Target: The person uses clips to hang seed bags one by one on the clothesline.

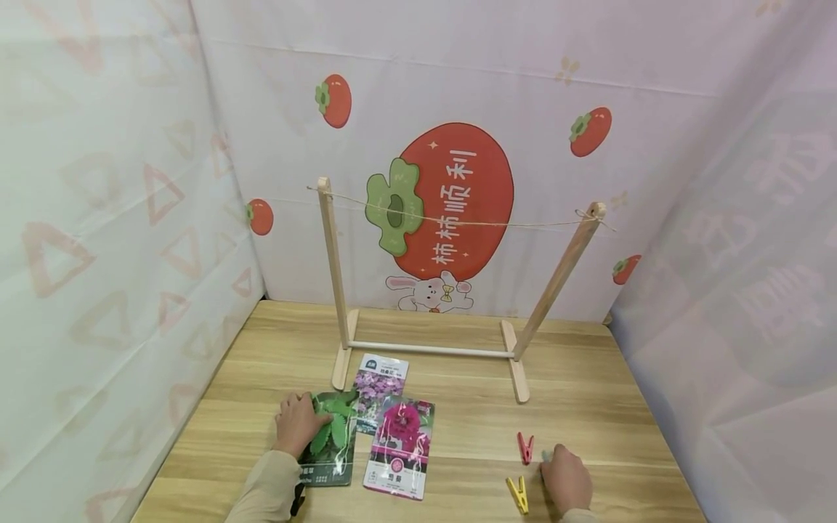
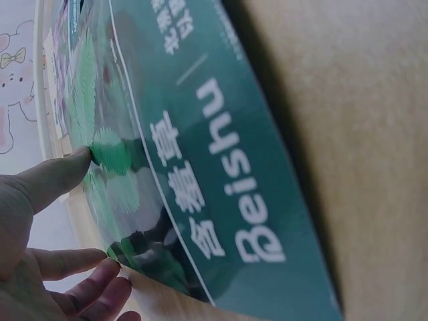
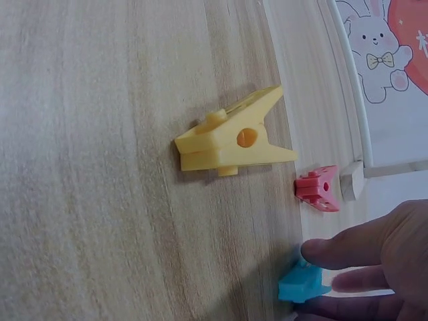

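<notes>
My left hand [image 1: 297, 423] grips a dark green seed packet [image 1: 333, 450] by its left edge. In the left wrist view the thumb presses on the packet's leaf picture while the other fingers curl at its edge. Two more seed packets lie to its right: one with a bright pink flower [image 1: 400, 444] and, partly under it, one with purple flowers [image 1: 386, 374]. Over on the right, my right hand [image 1: 566, 479] pinches a blue clothespin [image 3: 301, 283] low at the tabletop. Beside that hand lie a red clothespin [image 1: 526, 448] and a yellow clothespin [image 1: 518, 495].
Behind the packets stands a wooden frame [image 1: 556, 283] with two posts, a white bottom bar [image 1: 431, 350] and a thin string [image 1: 484, 223] tied between the post tops. Printed cloth [image 1: 281, 94] walls in the wooden table [image 1: 464, 407] at the back and both sides.
</notes>
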A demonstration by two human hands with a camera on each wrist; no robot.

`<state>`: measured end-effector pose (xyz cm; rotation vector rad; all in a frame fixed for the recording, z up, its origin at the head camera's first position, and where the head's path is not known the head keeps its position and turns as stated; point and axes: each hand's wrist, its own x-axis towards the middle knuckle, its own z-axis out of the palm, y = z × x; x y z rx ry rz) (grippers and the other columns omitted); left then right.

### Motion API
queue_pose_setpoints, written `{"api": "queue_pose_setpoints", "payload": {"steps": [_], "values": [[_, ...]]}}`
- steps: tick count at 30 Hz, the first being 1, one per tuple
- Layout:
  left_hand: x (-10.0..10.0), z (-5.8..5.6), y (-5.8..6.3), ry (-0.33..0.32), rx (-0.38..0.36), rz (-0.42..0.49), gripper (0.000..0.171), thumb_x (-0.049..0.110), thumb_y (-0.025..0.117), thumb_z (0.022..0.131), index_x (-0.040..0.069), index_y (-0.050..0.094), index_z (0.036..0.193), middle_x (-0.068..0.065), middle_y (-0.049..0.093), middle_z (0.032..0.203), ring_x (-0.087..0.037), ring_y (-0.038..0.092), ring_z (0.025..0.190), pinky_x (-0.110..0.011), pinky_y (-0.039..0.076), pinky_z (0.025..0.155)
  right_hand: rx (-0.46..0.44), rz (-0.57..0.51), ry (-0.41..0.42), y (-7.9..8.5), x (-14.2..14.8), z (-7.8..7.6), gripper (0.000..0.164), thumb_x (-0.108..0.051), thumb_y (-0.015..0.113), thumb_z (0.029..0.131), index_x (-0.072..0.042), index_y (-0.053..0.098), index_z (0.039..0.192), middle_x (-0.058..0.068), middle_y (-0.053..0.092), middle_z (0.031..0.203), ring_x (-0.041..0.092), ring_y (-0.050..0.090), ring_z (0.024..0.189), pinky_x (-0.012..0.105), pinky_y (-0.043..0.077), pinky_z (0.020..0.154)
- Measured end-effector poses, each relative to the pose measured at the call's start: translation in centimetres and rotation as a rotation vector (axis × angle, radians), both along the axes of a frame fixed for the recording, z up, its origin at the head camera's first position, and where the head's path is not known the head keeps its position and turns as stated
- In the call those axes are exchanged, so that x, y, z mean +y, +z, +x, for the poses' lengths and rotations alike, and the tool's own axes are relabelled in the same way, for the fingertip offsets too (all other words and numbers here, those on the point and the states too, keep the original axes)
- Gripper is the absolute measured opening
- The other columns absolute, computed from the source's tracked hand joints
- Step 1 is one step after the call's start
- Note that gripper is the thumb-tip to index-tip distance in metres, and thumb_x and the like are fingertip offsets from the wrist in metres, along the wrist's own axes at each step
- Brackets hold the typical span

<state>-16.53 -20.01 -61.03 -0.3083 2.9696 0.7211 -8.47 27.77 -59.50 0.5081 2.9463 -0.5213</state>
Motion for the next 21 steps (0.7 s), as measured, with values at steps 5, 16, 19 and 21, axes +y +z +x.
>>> {"api": "queue_pose_setpoints", "payload": {"steps": [5, 16, 19, 21], "values": [[0.0, -0.1, 0.0, -0.004, -0.006, 0.006, 0.062, 0.029, 0.081, 0.078, -0.012, 0.056, 0.116, -0.031, 0.052, 0.105, -0.043, 0.049, 0.096, -0.053, 0.042, 0.075, 0.016, 0.0, 0.0, -0.5, 0.2, -0.4, 0.033, -0.007, 0.07, 0.078, 0.016, 0.059, 0.098, 0.025, 0.064, 0.081, 0.035, 0.063, 0.071, 0.049, 0.052, 0.063], [0.9, 0.4, 0.2, 0.057, 0.004, 0.0, 0.065, 0.038, 0.078, 0.08, -0.015, 0.056, 0.11, -0.031, 0.052, 0.104, -0.045, 0.049, 0.099, -0.057, 0.043, 0.078, 0.042, 0.018, -0.017, -0.7, 0.2, -0.7, 0.039, -0.03, 0.073, 0.084, 0.003, 0.06, 0.066, 0.02, 0.063, 0.072, 0.029, 0.06, 0.062, 0.048, 0.052, 0.059], [1.2, 0.5, 0.1, 0.063, 0.011, -0.029, 0.068, 0.042, 0.079, 0.078, -0.014, 0.055, 0.11, -0.03, 0.052, 0.101, -0.044, 0.049, 0.096, -0.056, 0.042, 0.076, 0.06, 0.022, -0.024, -0.7, 0.0, -0.7, 0.039, -0.029, 0.074, 0.083, 0.003, 0.06, 0.065, 0.021, 0.063, 0.07, 0.03, 0.06, 0.06, 0.048, 0.051, 0.057], [1.3, 0.5, 0.0, 0.066, 0.02, -0.04, 0.068, 0.043, 0.08, 0.077, -0.013, 0.056, 0.107, -0.029, 0.052, 0.097, -0.042, 0.05, 0.092, -0.054, 0.042, 0.074, 0.076, 0.024, -0.023, -0.7, -0.1, -0.8, 0.038, -0.028, 0.075, 0.082, 0.003, 0.06, 0.065, 0.021, 0.063, 0.07, 0.031, 0.061, 0.06, 0.048, 0.05, 0.056]]}}
